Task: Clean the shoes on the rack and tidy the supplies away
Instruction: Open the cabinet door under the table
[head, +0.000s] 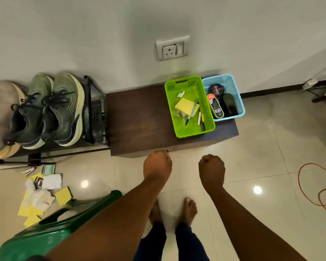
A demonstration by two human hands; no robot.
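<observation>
Pale wall with socket, glossy tiled floor, dark wooden bench

Bare forearms, bare feet, dark blue trousers.

Soft overhead light, two glare spots on the glossy floor, perhaps slight blur, bowed wide-angle edges.

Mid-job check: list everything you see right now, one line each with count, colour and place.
sneakers: 2, green, rack top
beige shoe: 1, rack's left end
green basket: 1, on the brown bench, holding yellow sponge, pens
blue basket: 1, right of green, holding polish tin, brush
cloths and sponges: several, yellow and white, floor below the rack
green chair: 1, lower left
red cable: 1, floor right
wall socket: 1, white
left hand: fist, at bench edge
right hand: fist, empty
</observation>
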